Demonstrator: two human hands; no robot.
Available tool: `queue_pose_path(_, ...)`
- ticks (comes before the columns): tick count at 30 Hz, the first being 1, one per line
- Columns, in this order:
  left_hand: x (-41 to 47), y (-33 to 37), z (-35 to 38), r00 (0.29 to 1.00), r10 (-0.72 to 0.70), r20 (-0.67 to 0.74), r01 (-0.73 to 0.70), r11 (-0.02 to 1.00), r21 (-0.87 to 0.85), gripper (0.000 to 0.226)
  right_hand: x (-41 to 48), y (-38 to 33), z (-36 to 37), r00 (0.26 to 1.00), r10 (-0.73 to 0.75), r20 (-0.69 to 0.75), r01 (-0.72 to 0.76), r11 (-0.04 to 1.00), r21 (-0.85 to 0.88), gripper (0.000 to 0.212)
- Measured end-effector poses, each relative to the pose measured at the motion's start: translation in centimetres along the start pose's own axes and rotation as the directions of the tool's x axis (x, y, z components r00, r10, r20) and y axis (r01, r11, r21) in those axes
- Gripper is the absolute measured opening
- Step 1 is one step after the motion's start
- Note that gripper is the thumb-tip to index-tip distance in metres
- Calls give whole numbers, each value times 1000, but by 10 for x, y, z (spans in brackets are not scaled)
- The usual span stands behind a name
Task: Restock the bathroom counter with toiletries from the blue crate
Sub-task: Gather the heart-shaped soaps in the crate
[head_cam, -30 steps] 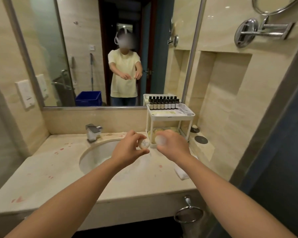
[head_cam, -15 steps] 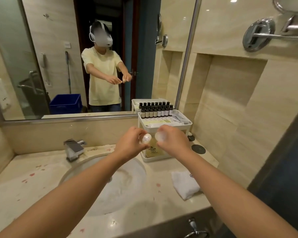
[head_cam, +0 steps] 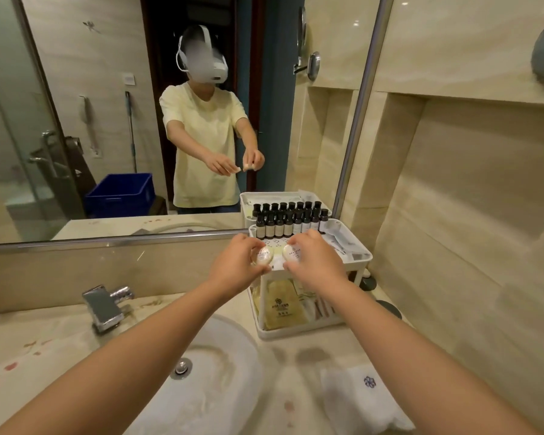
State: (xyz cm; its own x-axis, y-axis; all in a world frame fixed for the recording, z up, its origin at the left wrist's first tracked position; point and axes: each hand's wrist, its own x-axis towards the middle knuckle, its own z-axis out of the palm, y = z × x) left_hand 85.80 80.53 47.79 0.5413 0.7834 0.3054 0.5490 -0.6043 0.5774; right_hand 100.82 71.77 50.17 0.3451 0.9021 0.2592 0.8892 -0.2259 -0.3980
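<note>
My left hand (head_cam: 236, 263) pinches a small round wrapped soap (head_cam: 263, 255), and my right hand (head_cam: 314, 262) pinches a second wrapped soap (head_cam: 291, 252). Both soaps hover just above the front of the top tier of a white two-tier rack (head_cam: 363, 257) on the counter's right. A row of small dark bottles (head_cam: 288, 222) stands at the back of that tier. Yellow sachets (head_cam: 281, 306) fill the lower tier. The blue crate (head_cam: 120, 194) shows only in the mirror, on the floor behind me.
A sink basin (head_cam: 220, 381) with a chrome tap (head_cam: 106, 304) lies below my forearms. A folded white towel (head_cam: 358, 400) lies on the counter (head_cam: 29, 356) at the right. The mirror (head_cam: 76, 105) spans the back wall; a tiled wall closes the right side.
I have stepped closer to the counter. Both hands moved forward and up with the soaps, from above the sink edge to over the rack's top tier.
</note>
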Motion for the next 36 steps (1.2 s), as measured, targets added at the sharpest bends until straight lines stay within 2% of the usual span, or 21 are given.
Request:
queue_pose_path(12,129,-31,65,990,-131,43,121,973,196,48,139,69,56,993,-3,115,0,1000,32,28)
queue_pose_path(16,154,-45,81,985,-169,14,158,946,281,40,167,82,81,989,4,150,-12,999,53,24)
queue_pose_path(19,162,-50,89,985,-170,-16,162,903,397,29,180,86,95,985,19,170,-30,998,62,22)
queue_pose_path(23,166,-58,96,985,-163,-61,173,892,418,28,185,85,107,979,43,198,-58,996,71,17)
queue_pose_path(33,162,-61,95,992,-126,-23,120,843,524,26,185,83,108,973,57,223,-76,994,77,10)
queue_pose_path(36,161,-59,95,992,-130,-3,112,844,524,27,181,83,106,973,46,226,-63,996,68,15)
